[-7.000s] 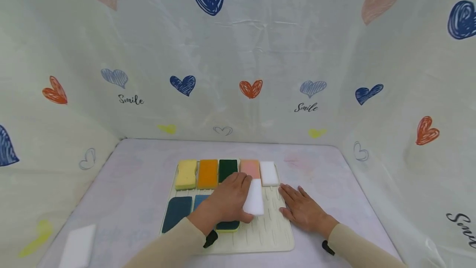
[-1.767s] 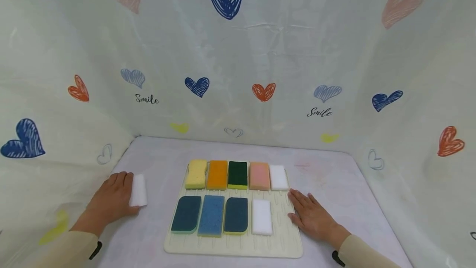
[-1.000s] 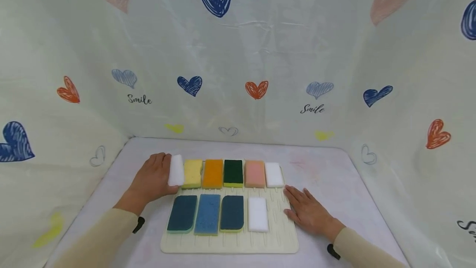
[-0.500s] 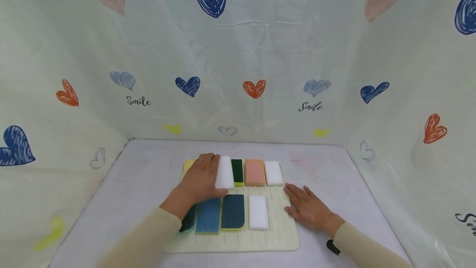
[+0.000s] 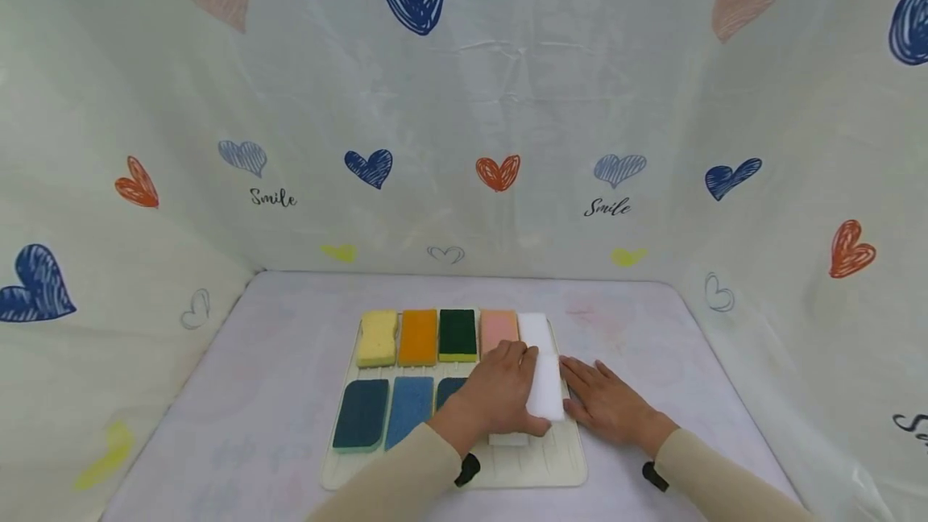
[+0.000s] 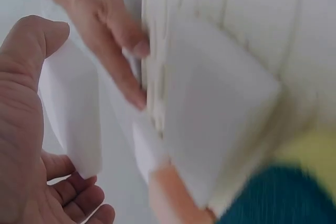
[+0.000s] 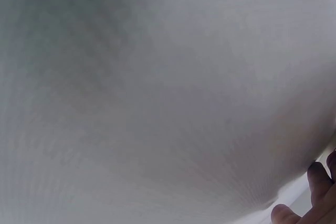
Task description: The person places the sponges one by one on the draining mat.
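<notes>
My left hand [image 5: 500, 393] grips a white sponge block [image 5: 545, 387] between thumb and fingers, over the right end of the front row on a cream ridged mat [image 5: 554, 470]. In the left wrist view the held block tilts away from the mat's edge. Another white block [image 6: 210, 98] lies on the mat close by; in the head view my left hand mostly covers it. My right hand [image 5: 612, 401] rests with fingers extended at the mat's right edge. Pale, blurred cloth fills most of the right wrist view, with a few fingers [image 7: 317, 192] at the corner.
Along the back row lie yellow [image 5: 377, 338], orange [image 5: 418, 337], dark green [image 5: 457, 335], pink [image 5: 498, 329] and white [image 5: 534, 330] sponges. The front row has dark teal [image 5: 360, 416] and blue [image 5: 410, 408] ones, plus another partly hidden. Heart-printed sheeting [image 5: 464, 103] encloses the table.
My left hand picked up the white block from the table at the left and carried it rightward across the mat to the front row's right end. The right hand stayed by the edge.
</notes>
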Demonstrator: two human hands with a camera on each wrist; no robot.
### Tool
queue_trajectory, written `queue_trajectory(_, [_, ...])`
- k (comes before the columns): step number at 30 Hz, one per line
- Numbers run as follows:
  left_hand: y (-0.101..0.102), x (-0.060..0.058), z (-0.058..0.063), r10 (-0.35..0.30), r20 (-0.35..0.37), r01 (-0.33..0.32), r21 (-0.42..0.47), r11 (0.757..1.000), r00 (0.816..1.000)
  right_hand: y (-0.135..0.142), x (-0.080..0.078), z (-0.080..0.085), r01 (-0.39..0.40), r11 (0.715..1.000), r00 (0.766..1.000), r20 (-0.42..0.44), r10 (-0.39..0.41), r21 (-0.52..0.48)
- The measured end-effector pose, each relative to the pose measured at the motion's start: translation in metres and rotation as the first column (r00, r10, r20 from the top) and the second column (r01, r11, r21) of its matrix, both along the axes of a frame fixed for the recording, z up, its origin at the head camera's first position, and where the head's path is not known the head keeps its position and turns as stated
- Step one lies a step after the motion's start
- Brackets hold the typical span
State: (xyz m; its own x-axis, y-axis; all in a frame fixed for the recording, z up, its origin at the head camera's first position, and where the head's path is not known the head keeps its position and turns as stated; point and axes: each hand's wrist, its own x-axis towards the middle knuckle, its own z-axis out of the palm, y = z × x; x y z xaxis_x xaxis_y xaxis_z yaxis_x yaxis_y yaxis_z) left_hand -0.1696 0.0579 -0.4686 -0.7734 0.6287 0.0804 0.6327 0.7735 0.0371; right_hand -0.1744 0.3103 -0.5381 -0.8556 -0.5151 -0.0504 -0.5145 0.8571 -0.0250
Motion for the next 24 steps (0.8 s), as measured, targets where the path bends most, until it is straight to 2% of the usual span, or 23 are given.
queue_trajectory(4, [0.015,0.002,-0.016,-0.026,-0.006,0.026,-0.052,0.998,1.000,-0.001,-0.004,-0.003,-0.014,1.000,1.000,0.008,0.014,-0.020])
queue_trajectory(12, [0.020,0.006,-0.037,0.045,0.026,-0.042,-0.128,0.991,0.999,-0.006,-0.007,-0.005,0.011,1.000,0.999,0.037,-0.010,-0.004])
queue_trajectory(18, [0.021,0.008,-0.045,0.071,0.057,-0.062,-0.148,0.987,0.996,-0.008,-0.006,-0.004,0.020,0.999,0.998,0.058,-0.018,-0.027])
queue_trajectory(24, [0.023,0.008,-0.047,0.080,0.067,-0.070,-0.143,0.987,0.995,-0.008,-0.006,-0.004,0.012,1.000,0.999,0.039,-0.011,-0.027])
